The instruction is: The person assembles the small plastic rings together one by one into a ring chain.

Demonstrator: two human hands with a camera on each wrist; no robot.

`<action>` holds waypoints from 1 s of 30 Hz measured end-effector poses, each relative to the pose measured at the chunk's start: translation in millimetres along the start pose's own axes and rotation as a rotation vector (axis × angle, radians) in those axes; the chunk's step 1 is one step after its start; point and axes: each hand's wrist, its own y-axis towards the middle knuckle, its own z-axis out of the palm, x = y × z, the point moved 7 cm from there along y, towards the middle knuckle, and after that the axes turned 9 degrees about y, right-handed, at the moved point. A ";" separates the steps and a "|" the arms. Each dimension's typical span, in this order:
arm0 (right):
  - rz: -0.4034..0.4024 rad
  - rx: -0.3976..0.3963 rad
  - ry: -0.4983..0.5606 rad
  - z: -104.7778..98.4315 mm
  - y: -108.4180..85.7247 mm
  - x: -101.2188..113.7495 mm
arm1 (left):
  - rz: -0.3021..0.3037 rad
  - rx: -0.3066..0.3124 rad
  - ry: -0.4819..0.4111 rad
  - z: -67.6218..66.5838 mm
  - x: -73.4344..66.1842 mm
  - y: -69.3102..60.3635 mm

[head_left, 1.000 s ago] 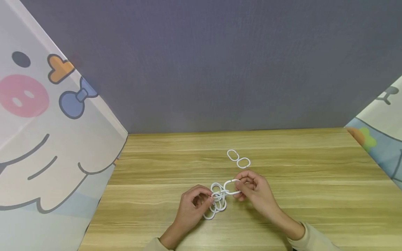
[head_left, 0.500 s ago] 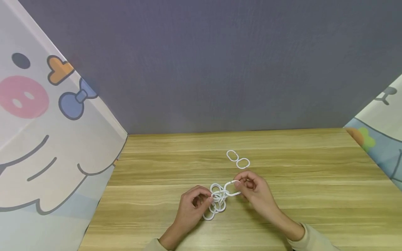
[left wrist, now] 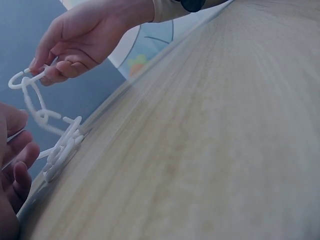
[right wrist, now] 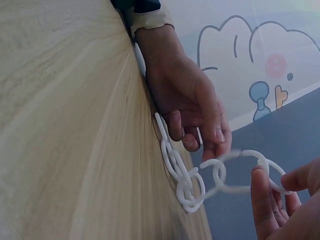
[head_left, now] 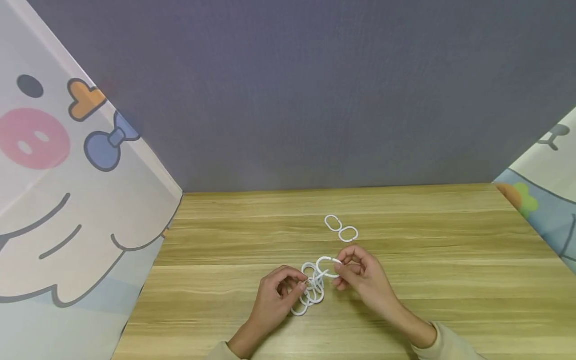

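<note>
My right hand (head_left: pixel 363 274) pinches the end link (head_left: pixel 318 261) of a white plastic chain between thumb and fingers. This link is oval with a small gap in its side. In the right wrist view, a second link (right wrist: pixel 235 189) hangs through it, lifted off the table. The rest of the chain (head_left: pixel 318 296) lies bunched on the tabletop beside my left hand (head_left: pixel 278 295). The left thumb and forefinger pinch a link at the edge of that bunch; the fingers hide part of it. The left wrist view shows the raised links (left wrist: pixel 37 97) slanting down to the bunch (left wrist: pixel 62 152).
Two loose white oval links (head_left: pixel 333 223) lie side by side on the wooden table (head_left: pixel 441 240), beyond the hands. A grey panel (head_left: pixel 315 100) stands along the back edge. Printed cartoon panels (head_left: pixel 81 210) rise at the left and right.
The right hand has shifted the end link slightly left and turned it, and the link joined to it now stands more upright. The left hand stays nearly in place.
</note>
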 end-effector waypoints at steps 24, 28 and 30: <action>0.086 0.134 -0.001 21.0 -9.5 -16.8 | 0.037 -0.055 -0.046 -2.4 -4.7 -0.4; 0.105 0.158 -0.008 24.1 -11.1 -19.4 | 0.024 -0.050 -0.048 -2.1 -3.8 -0.3; 0.108 0.168 -0.016 25.1 -11.7 -19.5 | 0.025 -0.051 -0.044 -2.0 -3.6 -0.2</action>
